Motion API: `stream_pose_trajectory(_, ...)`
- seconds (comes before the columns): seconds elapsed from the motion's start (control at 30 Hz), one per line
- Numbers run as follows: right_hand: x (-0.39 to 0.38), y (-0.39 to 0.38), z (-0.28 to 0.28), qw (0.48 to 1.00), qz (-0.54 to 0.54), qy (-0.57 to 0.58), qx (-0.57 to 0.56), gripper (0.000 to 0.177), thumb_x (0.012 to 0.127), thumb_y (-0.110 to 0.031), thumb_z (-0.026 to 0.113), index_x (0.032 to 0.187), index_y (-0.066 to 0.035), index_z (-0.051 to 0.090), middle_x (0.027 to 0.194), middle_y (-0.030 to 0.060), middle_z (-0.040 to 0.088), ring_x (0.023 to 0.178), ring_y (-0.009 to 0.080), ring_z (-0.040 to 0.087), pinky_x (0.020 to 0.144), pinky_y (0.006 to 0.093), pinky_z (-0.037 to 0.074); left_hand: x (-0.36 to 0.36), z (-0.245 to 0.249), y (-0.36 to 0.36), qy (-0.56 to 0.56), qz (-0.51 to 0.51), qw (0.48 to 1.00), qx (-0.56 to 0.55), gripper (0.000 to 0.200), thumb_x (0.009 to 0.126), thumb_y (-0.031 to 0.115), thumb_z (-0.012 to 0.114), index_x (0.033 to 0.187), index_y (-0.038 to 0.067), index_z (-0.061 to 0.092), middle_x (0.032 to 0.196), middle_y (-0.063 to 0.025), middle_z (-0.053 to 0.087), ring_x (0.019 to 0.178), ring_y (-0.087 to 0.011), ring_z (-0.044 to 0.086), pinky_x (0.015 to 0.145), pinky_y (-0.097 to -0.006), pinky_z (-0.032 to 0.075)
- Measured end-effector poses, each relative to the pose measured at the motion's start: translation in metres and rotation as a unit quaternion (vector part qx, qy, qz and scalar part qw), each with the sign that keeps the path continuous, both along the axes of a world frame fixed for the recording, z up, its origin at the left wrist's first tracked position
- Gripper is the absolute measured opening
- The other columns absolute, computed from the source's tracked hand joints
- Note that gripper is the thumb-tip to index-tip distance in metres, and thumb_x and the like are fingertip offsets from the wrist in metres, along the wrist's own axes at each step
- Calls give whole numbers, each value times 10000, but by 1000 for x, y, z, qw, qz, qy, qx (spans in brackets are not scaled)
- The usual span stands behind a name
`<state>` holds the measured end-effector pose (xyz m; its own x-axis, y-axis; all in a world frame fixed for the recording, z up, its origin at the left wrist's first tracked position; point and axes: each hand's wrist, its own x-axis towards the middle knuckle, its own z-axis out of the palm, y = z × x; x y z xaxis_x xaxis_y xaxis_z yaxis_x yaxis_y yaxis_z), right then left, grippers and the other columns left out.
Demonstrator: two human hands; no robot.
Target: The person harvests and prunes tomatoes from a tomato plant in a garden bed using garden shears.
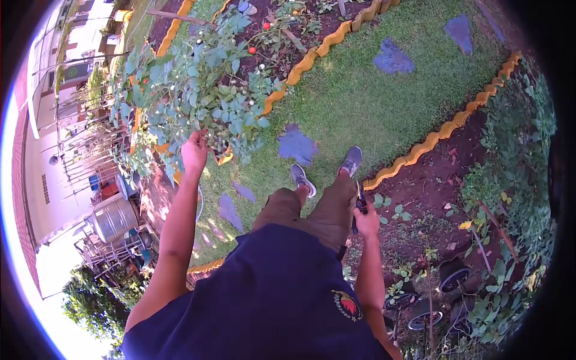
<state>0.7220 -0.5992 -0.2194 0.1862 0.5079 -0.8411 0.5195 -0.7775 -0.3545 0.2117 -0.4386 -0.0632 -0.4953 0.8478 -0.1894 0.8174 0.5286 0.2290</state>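
My left hand [194,153] reaches into the lower edge of a leafy bush [207,90], its fingers pinched together among the leaves. What sits between those fingertips is too small to make out. Down by my right thigh, my right hand [366,222] is wrapped around the dark handles of a pair of pruning shears [360,201]. Their narrow blades point away from me, towards the grass. Red round fruits, one a tomato-like fruit [252,50], show among the foliage beyond the bush.
A scalloped yellow border [318,51] edges the planted bed, and another yellow border [441,133] runs along the right bed. Flat stepping stones [297,145] lie in the grass [348,102]. Pots [454,276] stand lower right; a metal drum [114,221] is at left.
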Motion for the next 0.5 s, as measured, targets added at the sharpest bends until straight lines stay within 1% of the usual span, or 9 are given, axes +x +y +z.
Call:
stream_pose_trajectory(0.03,-1,1,-1,1000,-2,1,-2,605,737,-429,752,1243,-126,619,1034,147,730,1024,364,684,911,458,508,-9,-9,-9,53,-18,998,-18,212,925,140,603,1113,81,682,846,-173,725,761,-329,722,710,-424,555)
stream_pose_trajectory(0.13,-7,3,-9,1000,-19,25,-2,559,740,-423,756,1193,-121,633,1024,145,730,1009,361,688,902,457,511,-19,-18,-35,69,2,995,-78,202,916,155,601,1100,98,667,859,-176,724,797,-375,703,730,-466,544)
stream_pose_trajectory(0.17,-9,4,-11,999,-19,27,-3,549,741,-422,757,1182,-119,635,1024,142,731,1007,360,689,900,456,512,-22,-21,-43,75,-9,994,-85,225,908,150,598,1121,105,654,857,-179,723,805,-377,703,732,-488,538)
stream_pose_trajectory(0.23,-16,9,-12,999,-18,34,-7,530,742,-421,759,1159,-117,639,1024,137,732,1005,356,691,896,454,514,-23,-20,-53,78,-2,992,-97,238,906,143,591,1133,105,650,868,-183,724,819,-386,702,741,-495,538)
stream_pose_trajectory(0.33,-22,22,-3,999,3,37,-24,558,744,-421,758,1199,-121,637,1033,138,731,1020,351,688,903,454,512,-25,-22,-65,72,0,990,-118,257,908,139,578,1155,106,642,879,-202,720,844,-404,696,771,-505,539)
stream_pose_trajectory(0.43,-26,23,-6,1000,11,26,-8,607,744,-427,758,1254,-126,625,1058,143,729,1040,350,682,915,457,506,-35,-37,-80,49,3,990,-132,262,912,146,576,1164,112,639,877,-216,715,853,-412,692,793,-513,537)
stream_pose_trajectory(0.5,-26,31,-4,999,33,25,-14,668,740,-418,770,1291,-78,605,1098,167,716,1053,337,680,927,432,504,-38,-47,-87,38,22,989,-144,266,914,147,572,1170,117,637,872,-224,711,858,-418,689,805,-519,534)
